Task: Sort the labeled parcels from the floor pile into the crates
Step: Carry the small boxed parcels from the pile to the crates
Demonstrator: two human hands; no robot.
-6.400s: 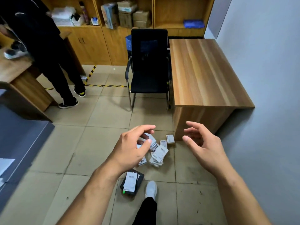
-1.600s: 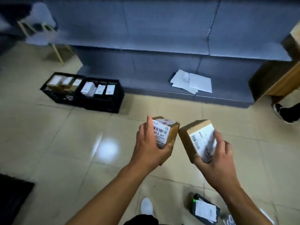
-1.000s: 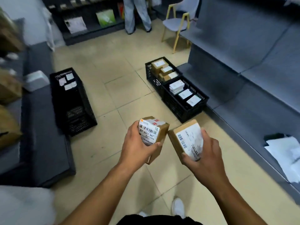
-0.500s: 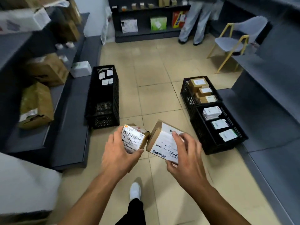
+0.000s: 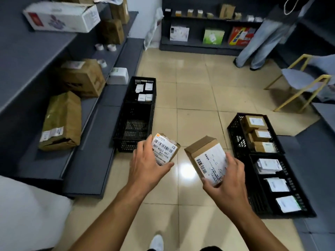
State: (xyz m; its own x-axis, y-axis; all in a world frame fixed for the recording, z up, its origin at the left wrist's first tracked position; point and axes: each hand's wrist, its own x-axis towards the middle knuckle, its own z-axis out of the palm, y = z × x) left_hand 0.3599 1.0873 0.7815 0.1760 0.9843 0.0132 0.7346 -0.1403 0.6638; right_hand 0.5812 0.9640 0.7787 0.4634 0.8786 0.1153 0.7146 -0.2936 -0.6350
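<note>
The person holds one parcel in each hand, near the middle of the frame, above the tan floor (image 5: 195, 98). The left hand (image 5: 146, 167) wraps its fingers round a small brown box (image 5: 164, 149). The right hand (image 5: 228, 180) grips a bigger brown box (image 5: 208, 156). Both boxes are tipped so their white labels face up. That is likely so the labels can be read, since a label tells which crate a parcel goes in.

The small box has a bar code, dark numbers and an orange spot in one corner. The bigger box has a bar code on the lower left of its label. Its print is too tiny to read.

Left of the middle stand two black crates in a row. The far left crate (image 5: 145, 79) has little white packets in it. The near left crate (image 5: 126, 144) shows its mesh bottom. At the right, the upper right crate (image 5: 235, 134) holds brown boxes with labels. The lower right crate (image 5: 254, 185) holds flat white parcels. The held boxes look most like the brown ones, so they may belong there.
</note>
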